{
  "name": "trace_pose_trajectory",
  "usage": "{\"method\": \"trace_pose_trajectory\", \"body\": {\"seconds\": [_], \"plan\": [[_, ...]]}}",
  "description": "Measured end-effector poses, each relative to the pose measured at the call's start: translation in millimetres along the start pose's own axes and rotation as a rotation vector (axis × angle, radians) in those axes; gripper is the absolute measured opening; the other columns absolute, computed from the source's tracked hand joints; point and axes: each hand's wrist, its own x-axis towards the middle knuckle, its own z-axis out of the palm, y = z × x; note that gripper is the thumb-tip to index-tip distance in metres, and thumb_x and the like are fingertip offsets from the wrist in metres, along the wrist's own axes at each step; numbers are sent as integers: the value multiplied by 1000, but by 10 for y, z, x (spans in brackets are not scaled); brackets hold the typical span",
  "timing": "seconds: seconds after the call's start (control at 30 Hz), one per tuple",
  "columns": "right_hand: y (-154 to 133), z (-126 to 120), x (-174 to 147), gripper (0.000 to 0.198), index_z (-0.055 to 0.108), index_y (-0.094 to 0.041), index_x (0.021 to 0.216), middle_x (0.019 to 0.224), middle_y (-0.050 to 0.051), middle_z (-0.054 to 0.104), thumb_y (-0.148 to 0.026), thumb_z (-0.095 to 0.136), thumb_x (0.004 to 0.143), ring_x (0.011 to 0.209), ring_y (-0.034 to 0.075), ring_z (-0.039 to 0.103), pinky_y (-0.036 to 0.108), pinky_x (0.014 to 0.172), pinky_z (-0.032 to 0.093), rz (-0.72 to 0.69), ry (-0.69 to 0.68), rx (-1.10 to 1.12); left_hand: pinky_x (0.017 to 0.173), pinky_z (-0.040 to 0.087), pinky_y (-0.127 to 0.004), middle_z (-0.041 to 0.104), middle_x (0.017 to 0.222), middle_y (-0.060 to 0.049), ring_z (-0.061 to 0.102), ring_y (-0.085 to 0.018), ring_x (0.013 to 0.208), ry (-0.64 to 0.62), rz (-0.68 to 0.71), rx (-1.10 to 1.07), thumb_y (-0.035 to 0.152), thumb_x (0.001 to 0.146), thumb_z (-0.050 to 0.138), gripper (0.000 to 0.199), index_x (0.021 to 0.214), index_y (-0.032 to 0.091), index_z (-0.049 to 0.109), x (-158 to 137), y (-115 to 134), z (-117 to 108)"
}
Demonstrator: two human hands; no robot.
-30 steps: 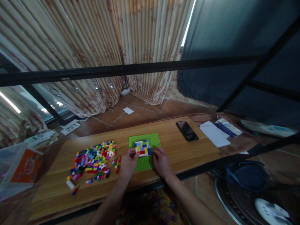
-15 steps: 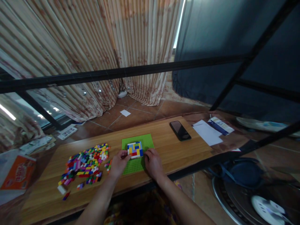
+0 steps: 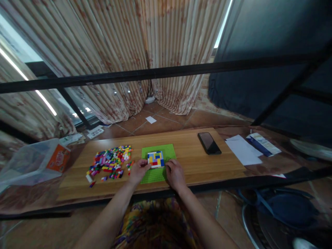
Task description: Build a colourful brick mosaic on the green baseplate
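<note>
On the green studded baseplate [image 3: 155, 177] sits a flat, squarish block of toy bricks [image 3: 156, 159] in white, yellow, blue and red. My left hand [image 3: 140, 169] has thumb and fingers closed at the block's near left corner, touching it. My right hand [image 3: 175, 173] rests over the baseplate's right edge, fingers curled close to the block's right side. Whatever its fingertips may hold is hidden. Left of the baseplate lies a wide pile of loose toy bricks [image 3: 111, 159] in many colours, with a smaller cluster beside my left wrist.
A black phone [image 3: 209, 143] lies on the wooden table [image 3: 197, 173], right of the baseplate. White papers [image 3: 242, 150] lie beyond the table's right end. A clear plastic box [image 3: 28, 160] with an orange label stands at the left. A dark metal rail [image 3: 166, 71] crosses behind.
The camera view has turned left and shifts the scene rightward, so more of the plastic box shows. Both hands keep their places at the block.
</note>
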Motion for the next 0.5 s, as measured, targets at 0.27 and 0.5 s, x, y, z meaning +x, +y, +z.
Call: {"method": "trace_pose_trajectory", "body": {"seconds": [0.27, 0.5], "plan": [[67, 13, -71, 26, 70, -19, 84, 93, 10, 63, -16, 44, 86, 89, 21, 56, 35, 82, 47, -46, 5, -25, 73, 51, -28, 72, 80, -4, 65, -16, 75, 39, -11, 55, 28, 72, 65, 16, 82, 16, 68, -99, 13, 34], [86, 13, -86, 25, 69, -19, 85, 96, 11, 63, -19, 44, 87, 90, 22, 57, 36, 81, 48, -62, -6, -60, 69, 48, -25, 71, 76, -2, 64, -16, 76, 18, -37, 170, 34, 83, 53, 22, 81, 18, 68, -68, 43, 20]]}}
